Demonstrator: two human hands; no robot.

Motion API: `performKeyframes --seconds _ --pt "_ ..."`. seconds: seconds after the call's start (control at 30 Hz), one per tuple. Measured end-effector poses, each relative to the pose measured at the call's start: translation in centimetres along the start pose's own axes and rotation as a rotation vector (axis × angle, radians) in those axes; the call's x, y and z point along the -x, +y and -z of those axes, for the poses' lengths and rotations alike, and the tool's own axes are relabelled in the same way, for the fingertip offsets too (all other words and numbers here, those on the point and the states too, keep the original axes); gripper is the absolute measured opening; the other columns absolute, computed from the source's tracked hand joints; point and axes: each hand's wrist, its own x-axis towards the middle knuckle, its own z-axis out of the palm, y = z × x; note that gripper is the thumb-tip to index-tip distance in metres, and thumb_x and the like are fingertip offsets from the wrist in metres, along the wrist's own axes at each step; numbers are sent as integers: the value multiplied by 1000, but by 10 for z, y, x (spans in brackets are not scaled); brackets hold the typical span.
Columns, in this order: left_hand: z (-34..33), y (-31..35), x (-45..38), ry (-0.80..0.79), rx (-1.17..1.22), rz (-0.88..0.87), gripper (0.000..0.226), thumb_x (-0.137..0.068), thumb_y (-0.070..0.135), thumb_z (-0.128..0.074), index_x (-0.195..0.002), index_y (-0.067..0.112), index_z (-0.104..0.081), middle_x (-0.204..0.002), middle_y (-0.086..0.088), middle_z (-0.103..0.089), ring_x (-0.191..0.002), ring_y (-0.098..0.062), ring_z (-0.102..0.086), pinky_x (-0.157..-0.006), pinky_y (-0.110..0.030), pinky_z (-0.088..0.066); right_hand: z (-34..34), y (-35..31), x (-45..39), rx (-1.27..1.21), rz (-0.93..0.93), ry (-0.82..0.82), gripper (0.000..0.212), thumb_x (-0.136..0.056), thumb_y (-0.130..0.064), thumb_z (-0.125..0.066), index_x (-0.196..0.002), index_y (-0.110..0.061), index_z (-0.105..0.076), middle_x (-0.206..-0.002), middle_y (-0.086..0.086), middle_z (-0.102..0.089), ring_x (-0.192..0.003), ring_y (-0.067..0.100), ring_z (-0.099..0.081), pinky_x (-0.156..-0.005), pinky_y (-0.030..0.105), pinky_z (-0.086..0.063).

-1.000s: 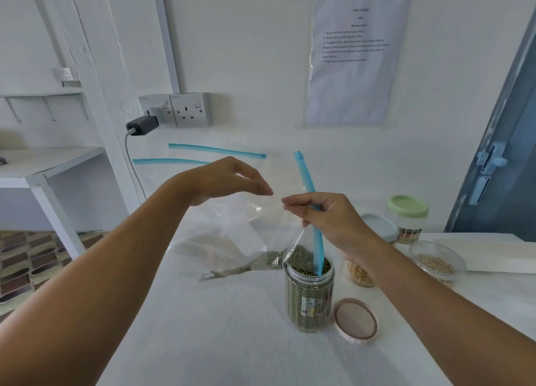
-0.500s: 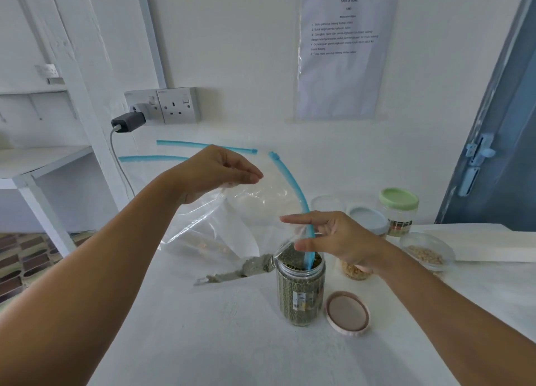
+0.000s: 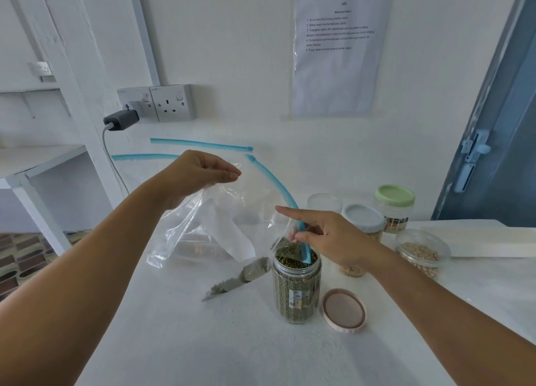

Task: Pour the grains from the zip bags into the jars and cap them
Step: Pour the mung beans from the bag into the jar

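A clear zip bag (image 3: 232, 211) with a blue zip strip hangs over an open jar (image 3: 296, 290) nearly full of green grains. My left hand (image 3: 200, 172) pinches the bag's upper edge and holds it up. My right hand (image 3: 324, 235) pinches the bag's mouth at the jar's rim, index finger straight. A thin line of green grains lies in the bag's lower fold, left of the jar. The jar's pink lid (image 3: 343, 310) lies flat on the table to the right of the jar.
Behind my right hand stand a grey-lidded jar (image 3: 362, 217), a green-lidded jar (image 3: 395, 206), an empty clear jar (image 3: 324, 201) and an open tub of pale grains (image 3: 422, 250). Two more zip bags (image 3: 200, 145) lean on the wall. A charger (image 3: 120, 120) hangs from the socket.
The bag has sagged lower and its blue strip has bent down toward the jar. Fewer grains lie in the bag. My right hand has dropped closer to the jar's rim.
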Motion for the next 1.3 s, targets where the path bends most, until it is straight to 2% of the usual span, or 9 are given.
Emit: performKeyframes --seconds 0.17,0.3,0.6,0.77,0.87,1.1,1.2,1.3 --pt "5 -14 4 23 -26 27 17 -85 16 -83 -103 17 -83 -106 2 -80 -115 -21 -69 -114 -44 -47 -1 -5 -5 0 -14 -46 63 -104 -8 -59 -140 -59 -53 -107 -14 -76 -110 4 -69 -112 33 -48" --pt "5 -19 7 31 -28 28 17 -85 14 -83 -102 16 -83 -105 2 -80 -112 -18 -71 -113 -41 -48 -1 -7 -7 -4 -34 -65 62 -105 -7 -57 -143 -56 -51 -110 -16 -76 -111 1 -68 -113 33 -48" --pt "9 -26 10 51 -52 37 14 -87 19 -81 -101 18 -83 -103 4 -80 -110 -20 -69 -112 -42 -49 -1 -8 -14 8 -8 -90 60 -106 -4 -52 -145 -50 -52 -110 -11 -76 -111 8 -68 -113 38 -48" --pt "11 -29 11 67 -45 47 13 -88 19 -80 -100 20 -83 -103 4 -80 -112 -23 -68 -113 -45 -48 4 -14 -17 9 5 -105 59 -105 -4 -53 -146 -47 -53 -110 -12 -76 -109 12 -69 -108 32 -51" --pt "12 -30 12 67 -51 52 13 -88 19 -80 -101 19 -83 -104 6 -80 -112 -21 -69 -114 -46 -47 5 -19 -18 42 -1 -150 59 -105 -7 -55 -145 -50 -53 -110 -16 -76 -109 8 -69 -105 27 -51" --pt "10 -31 12 76 -69 61 12 -89 19 -79 -100 21 -83 -102 6 -80 -111 -23 -68 -115 -49 -46 5 -16 -18 26 -10 -109 59 -105 -6 -55 -145 -49 -53 -110 -16 -76 -109 11 -68 -107 35 -52" --pt "10 -32 12 74 -83 66 11 -89 19 -80 -99 22 -83 -102 7 -80 -111 -22 -68 -116 -50 -45 3 -16 -16 12 -9 -154 59 -103 -13 -63 -146 -52 -50 -113 -17 -74 -109 10 -68 -105 36 -54" --pt "10 -34 12 76 -83 75 12 -89 20 -79 -99 23 -83 -103 7 -79 -112 -23 -67 -116 -51 -44 4 -16 -13 21 -23 -202 71 -98 -14 -70 -146 -59 -45 -117 -20 -70 -106 9 -66 -101 36 -56"
